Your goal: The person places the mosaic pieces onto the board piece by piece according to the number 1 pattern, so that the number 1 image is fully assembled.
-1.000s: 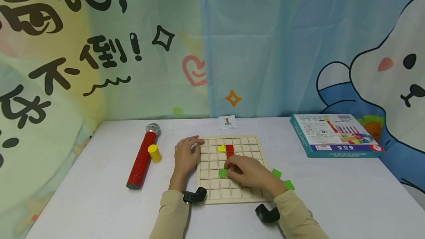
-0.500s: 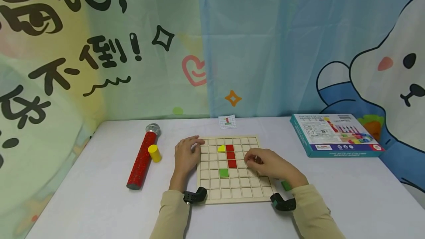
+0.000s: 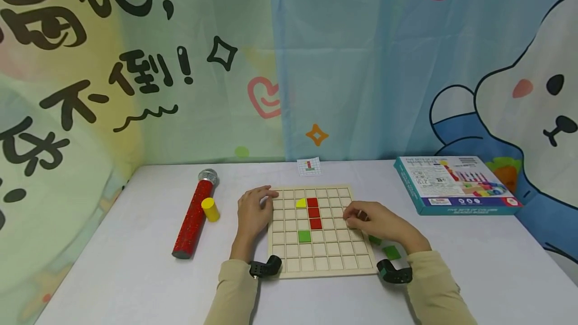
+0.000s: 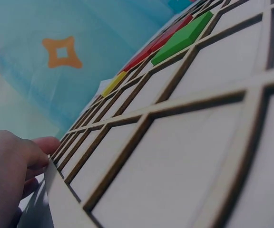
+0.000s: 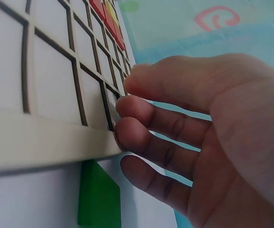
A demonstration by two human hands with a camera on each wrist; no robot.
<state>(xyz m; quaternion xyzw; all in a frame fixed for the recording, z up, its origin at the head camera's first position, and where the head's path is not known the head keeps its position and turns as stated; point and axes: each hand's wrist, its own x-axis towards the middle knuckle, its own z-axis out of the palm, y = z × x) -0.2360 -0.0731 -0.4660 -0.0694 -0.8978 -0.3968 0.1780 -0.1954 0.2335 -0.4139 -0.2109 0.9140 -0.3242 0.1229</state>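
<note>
A wooden grid board (image 3: 325, 262) lies on the white table. My left hand (image 3: 254, 214) rests against its left edge, and in the left wrist view my fingers (image 4: 42, 145) touch the rim. On the board are one yellow tile (image 3: 301, 203), a column of red tiles (image 3: 313, 212) and one green tile (image 3: 304, 236). My right hand (image 3: 377, 222) hovers at the board's right edge, fingers loosely bent, with nothing visible between them. Beside that edge lie a partly hidden green tile (image 3: 375, 240) and another green tile (image 3: 391, 253).
Left of the board lie a red microphone (image 3: 194, 219) and a yellow cylinder (image 3: 210, 209). A small pattern card (image 3: 309, 166) sits behind the board. At the back right is a flat game box (image 3: 458, 184). A printed curtain (image 3: 334, 64) hangs behind the table.
My right hand has moved right, from over the middle of the board to its right edge, uncovering the whole red column. My left hand stays in place.
</note>
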